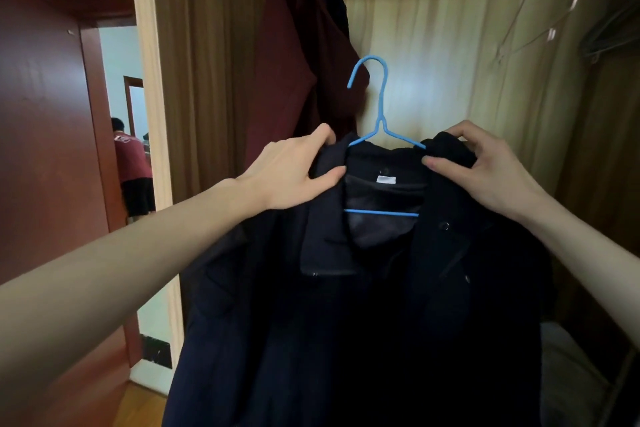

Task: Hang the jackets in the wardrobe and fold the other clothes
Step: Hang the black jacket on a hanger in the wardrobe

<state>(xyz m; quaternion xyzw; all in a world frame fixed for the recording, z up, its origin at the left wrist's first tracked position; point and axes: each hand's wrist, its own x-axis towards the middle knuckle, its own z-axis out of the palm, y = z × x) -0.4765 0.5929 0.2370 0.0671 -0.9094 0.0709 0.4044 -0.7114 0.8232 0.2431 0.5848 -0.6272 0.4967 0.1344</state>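
A dark navy jacket (363, 315) hangs on a blue wire hanger (380, 107) that I hold up in front of the open wooden wardrobe (450, 55). My left hand (294, 170) pinches the jacket's left collar and shoulder. My right hand (485, 166) grips the bunched right shoulder over the hanger's arm. The hanger's hook points up, well below the rail at the top edge. A maroon jacket (294, 55) hangs from the rail on another blue hanger, just behind and left of the navy one.
An empty pale wire hanger (550, 10) hangs at the upper right of the wardrobe. The wardrobe's side post (152, 114) stands left, with a dark red door (45, 135) beyond. A person in a red shirt (133, 163) stands in the far doorway. Pale fabric (571, 374) lies low right.
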